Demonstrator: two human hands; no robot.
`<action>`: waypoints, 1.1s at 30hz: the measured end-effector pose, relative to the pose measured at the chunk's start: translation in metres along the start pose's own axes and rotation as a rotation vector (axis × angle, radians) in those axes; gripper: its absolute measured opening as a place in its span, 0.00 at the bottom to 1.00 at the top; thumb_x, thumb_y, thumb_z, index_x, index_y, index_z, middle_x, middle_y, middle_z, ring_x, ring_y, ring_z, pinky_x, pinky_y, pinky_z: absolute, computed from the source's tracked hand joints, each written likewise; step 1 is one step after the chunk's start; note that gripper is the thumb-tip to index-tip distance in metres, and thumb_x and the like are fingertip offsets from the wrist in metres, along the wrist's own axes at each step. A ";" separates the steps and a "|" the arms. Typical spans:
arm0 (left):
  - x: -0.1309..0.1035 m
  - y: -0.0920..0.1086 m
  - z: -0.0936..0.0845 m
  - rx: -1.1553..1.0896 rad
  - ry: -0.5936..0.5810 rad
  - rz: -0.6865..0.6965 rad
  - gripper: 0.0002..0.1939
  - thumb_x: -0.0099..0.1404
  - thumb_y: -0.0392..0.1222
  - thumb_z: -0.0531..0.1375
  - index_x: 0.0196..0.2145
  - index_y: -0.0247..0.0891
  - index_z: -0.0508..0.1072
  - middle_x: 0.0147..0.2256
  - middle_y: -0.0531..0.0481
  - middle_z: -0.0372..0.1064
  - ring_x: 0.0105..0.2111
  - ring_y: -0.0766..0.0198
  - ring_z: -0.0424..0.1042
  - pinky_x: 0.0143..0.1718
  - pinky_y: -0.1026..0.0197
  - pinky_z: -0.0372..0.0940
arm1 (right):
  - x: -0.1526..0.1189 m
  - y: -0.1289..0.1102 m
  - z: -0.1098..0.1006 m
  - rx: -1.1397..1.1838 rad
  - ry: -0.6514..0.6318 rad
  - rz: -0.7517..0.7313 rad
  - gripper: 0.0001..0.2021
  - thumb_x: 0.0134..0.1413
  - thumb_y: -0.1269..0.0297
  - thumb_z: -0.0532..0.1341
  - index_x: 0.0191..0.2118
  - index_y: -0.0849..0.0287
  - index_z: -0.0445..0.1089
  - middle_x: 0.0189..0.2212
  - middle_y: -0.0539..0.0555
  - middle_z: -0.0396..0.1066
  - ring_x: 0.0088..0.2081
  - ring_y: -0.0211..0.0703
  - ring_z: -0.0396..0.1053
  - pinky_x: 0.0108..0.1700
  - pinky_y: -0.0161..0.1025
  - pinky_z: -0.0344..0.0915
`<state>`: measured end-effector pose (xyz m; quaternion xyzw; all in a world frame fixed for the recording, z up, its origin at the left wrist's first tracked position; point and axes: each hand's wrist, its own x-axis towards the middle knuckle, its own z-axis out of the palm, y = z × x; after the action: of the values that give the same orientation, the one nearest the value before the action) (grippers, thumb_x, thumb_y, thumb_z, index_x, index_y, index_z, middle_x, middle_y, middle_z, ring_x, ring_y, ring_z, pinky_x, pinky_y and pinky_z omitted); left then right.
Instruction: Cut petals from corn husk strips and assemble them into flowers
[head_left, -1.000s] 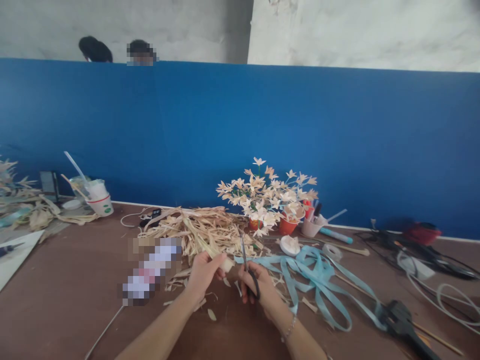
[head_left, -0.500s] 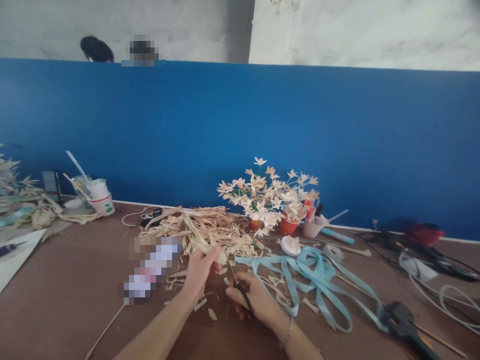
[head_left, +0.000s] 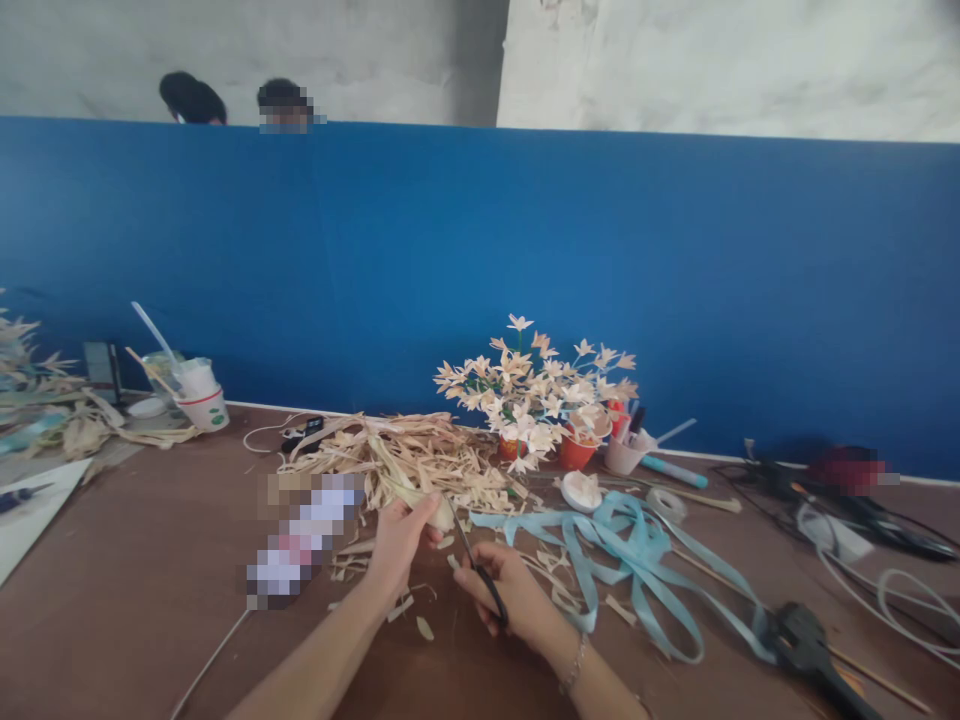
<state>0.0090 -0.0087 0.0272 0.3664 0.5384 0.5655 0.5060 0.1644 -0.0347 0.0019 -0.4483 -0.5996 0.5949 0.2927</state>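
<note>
My left hand (head_left: 400, 545) pinches a pale strip of dried husk (head_left: 441, 514) near the middle of the table. Black-handled scissors (head_left: 486, 585) are in my right hand (head_left: 506, 595), with their blades pointing up and left beside the husk. The fingers of my right hand are curled around the handles. Behind my left hand lies a heap of dried husk strips (head_left: 420, 450). Small husk scraps (head_left: 424, 628) are scattered on the brown table around my hands.
A pot of pale flowers (head_left: 525, 400) stands behind, beside an orange cup (head_left: 577, 452). Blue ribbon (head_left: 637, 560) and a black tool (head_left: 802, 640) lie to the right. A blurred phone-like object (head_left: 304, 545) is left. Two people's heads show above the blue partition (head_left: 480, 250).
The scissors and the fingers of my right hand have shifted very slightly. My left hand keeps its hold on the husk.
</note>
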 end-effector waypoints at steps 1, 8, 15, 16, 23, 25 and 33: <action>0.000 0.000 0.000 -0.001 -0.002 -0.003 0.18 0.49 0.53 0.63 0.20 0.33 0.69 0.15 0.52 0.68 0.15 0.68 0.64 0.16 0.68 0.57 | 0.000 0.000 0.000 0.005 0.002 0.002 0.19 0.44 0.46 0.60 0.27 0.58 0.59 0.08 0.39 0.55 0.09 0.28 0.51 0.10 0.25 0.47; 0.000 0.000 0.000 -0.014 -0.016 0.005 0.17 0.50 0.52 0.63 0.22 0.33 0.68 0.15 0.52 0.68 0.14 0.69 0.64 0.16 0.68 0.57 | 0.001 0.004 -0.001 -0.002 0.015 0.012 0.19 0.44 0.46 0.60 0.28 0.58 0.60 0.09 0.40 0.57 0.10 0.29 0.54 0.11 0.25 0.48; 0.001 0.000 0.000 0.004 -0.013 -0.016 0.19 0.49 0.54 0.63 0.20 0.33 0.68 0.15 0.52 0.67 0.14 0.68 0.64 0.16 0.68 0.56 | 0.000 -0.001 0.000 0.010 0.008 -0.014 0.19 0.44 0.46 0.61 0.27 0.58 0.59 0.08 0.39 0.54 0.09 0.28 0.50 0.10 0.25 0.47; 0.001 0.000 0.000 0.010 -0.014 -0.016 0.19 0.49 0.54 0.63 0.20 0.33 0.68 0.15 0.52 0.68 0.14 0.68 0.64 0.16 0.68 0.57 | 0.000 -0.002 0.000 0.013 0.008 -0.019 0.19 0.44 0.47 0.61 0.26 0.58 0.59 0.08 0.39 0.54 0.09 0.28 0.50 0.10 0.25 0.46; 0.002 0.005 -0.002 0.046 -0.051 -0.029 0.19 0.48 0.55 0.63 0.21 0.33 0.72 0.15 0.50 0.68 0.14 0.67 0.65 0.15 0.68 0.56 | -0.003 -0.007 -0.004 -0.030 -0.006 -0.007 0.16 0.45 0.50 0.61 0.25 0.58 0.60 0.08 0.39 0.54 0.09 0.28 0.50 0.10 0.26 0.45; 0.003 0.005 -0.003 0.052 -0.064 -0.037 0.19 0.48 0.55 0.63 0.20 0.33 0.72 0.15 0.50 0.68 0.14 0.68 0.64 0.15 0.68 0.56 | -0.004 -0.008 -0.006 -0.047 -0.018 -0.007 0.15 0.45 0.51 0.62 0.26 0.58 0.60 0.08 0.39 0.54 0.09 0.28 0.50 0.10 0.26 0.45; 0.006 0.009 -0.007 0.053 -0.155 -0.036 0.19 0.48 0.54 0.64 0.26 0.31 0.76 0.15 0.50 0.69 0.13 0.69 0.64 0.14 0.69 0.57 | -0.009 -0.016 -0.011 -0.066 -0.073 0.008 0.12 0.47 0.55 0.60 0.26 0.58 0.60 0.08 0.39 0.53 0.09 0.28 0.50 0.11 0.26 0.43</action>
<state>-0.0006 -0.0037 0.0343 0.4126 0.5191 0.5117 0.5463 0.1750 -0.0359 0.0201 -0.4381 -0.6271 0.5920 0.2536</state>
